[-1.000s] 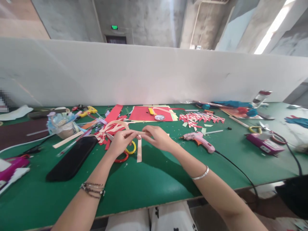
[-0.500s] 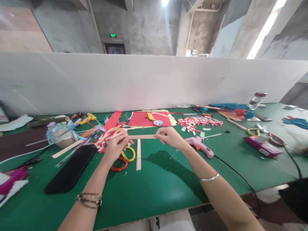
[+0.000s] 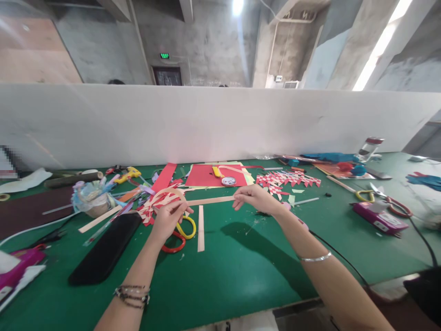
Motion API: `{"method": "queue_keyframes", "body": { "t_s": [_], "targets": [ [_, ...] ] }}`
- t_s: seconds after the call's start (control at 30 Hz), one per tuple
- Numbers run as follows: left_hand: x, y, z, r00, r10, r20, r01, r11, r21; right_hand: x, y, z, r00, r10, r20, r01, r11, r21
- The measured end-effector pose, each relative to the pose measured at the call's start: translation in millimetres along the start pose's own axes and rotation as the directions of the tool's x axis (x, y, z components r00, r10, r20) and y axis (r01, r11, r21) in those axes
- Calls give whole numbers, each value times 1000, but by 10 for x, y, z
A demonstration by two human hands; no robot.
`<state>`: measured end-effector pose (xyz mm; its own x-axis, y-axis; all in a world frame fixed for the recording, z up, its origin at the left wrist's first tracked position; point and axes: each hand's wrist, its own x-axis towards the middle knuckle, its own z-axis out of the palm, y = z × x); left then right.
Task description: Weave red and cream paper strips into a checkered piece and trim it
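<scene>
A thin pale strip [image 3: 211, 201] is stretched almost level between my two hands, above the green table. My left hand [image 3: 170, 220] pinches it near its left part, and more of the strip loops up behind those fingers. On the right end, my right hand [image 3: 253, 197] closes with thumb and fingertips. Beneath the strip, another flat pale strip [image 3: 201, 230] lies on the table, pointing toward me. Scissors with red and yellow handles [image 3: 187, 228] rest beside my left hand, their blades hidden. A pink glue gun [image 3: 299, 221] is partly covered by my right forearm.
Red paper sheets [image 3: 200, 177] with a yellow cutter [image 3: 217, 172] lie behind my hands. Red-and-white woven paper pieces [image 3: 285, 179] are at right. A black pouch [image 3: 106, 248] sits left; a magenta box [image 3: 379, 218] stands far right. A white partition [image 3: 220, 124] borders the back.
My right hand has moved right, away from the left, so a longer length of strip shows between them. The view has shifted slightly.
</scene>
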<state>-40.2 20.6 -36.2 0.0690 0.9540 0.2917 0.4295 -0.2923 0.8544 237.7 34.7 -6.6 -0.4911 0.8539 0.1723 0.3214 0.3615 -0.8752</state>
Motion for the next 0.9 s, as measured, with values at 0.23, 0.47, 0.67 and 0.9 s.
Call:
{"method": "queue_keyframes", "body": {
  "t_s": [0.23,0.47,0.67,0.9],
  "targets": [
    [-34,77,-13,998,4,68,-10,996,94,-50,-185,-192,996,-18,88,31,989,-144],
    [-48,70,41,985,43,167,-84,967,241,135,-205,-392,718,198,668,-133,980,-148],
    [-83,92,141,935,97,340,-261,839,477,784,-91,31,731,222,645,41,929,-367],
    [-126,97,228,910,89,406,-303,811,501,1346,105,462,766,332,550,48,824,-565]
  ]
}}
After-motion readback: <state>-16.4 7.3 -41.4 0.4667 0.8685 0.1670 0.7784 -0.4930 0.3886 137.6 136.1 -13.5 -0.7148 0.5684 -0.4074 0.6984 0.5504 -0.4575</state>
